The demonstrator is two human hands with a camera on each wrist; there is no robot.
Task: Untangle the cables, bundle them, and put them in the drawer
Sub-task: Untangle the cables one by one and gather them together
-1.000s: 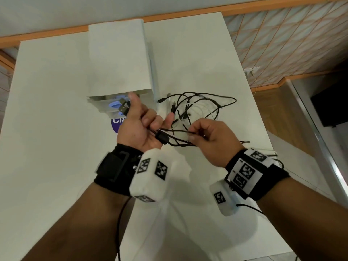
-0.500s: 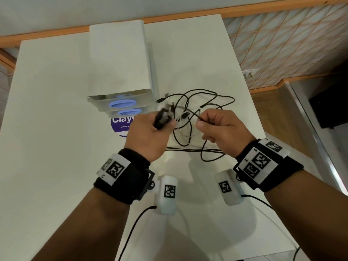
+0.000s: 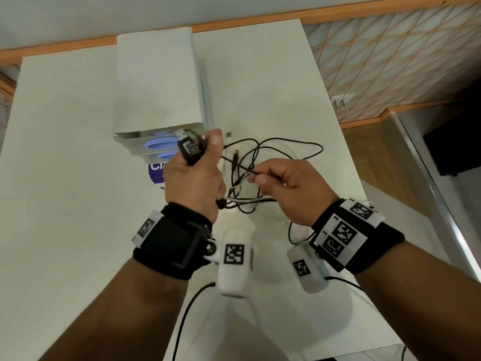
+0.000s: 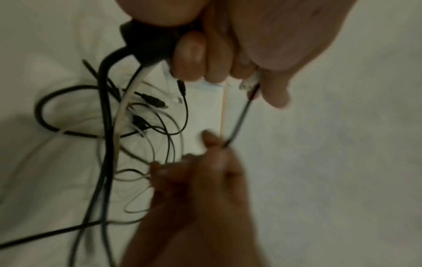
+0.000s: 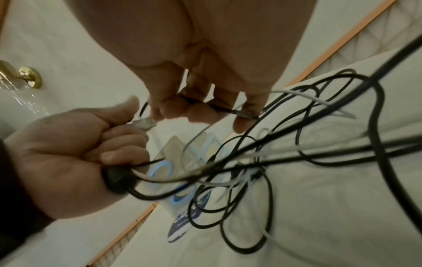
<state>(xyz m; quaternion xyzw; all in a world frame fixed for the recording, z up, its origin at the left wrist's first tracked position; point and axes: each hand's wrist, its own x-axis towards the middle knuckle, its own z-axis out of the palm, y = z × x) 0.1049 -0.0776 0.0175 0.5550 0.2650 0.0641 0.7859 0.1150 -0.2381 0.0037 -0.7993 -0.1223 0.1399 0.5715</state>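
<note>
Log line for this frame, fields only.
phase: untangling | left hand: grips USB plugs | right hand: pinches black cable | drawer unit: shut

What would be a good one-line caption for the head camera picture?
Left hand grips USB plugs while the right hand pinches a thin black cable above the tangled cables beside a white drawer unit.

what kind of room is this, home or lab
Probably a room in a home: a white table, a wood floor with a wall socket, and a brass door handle.
</note>
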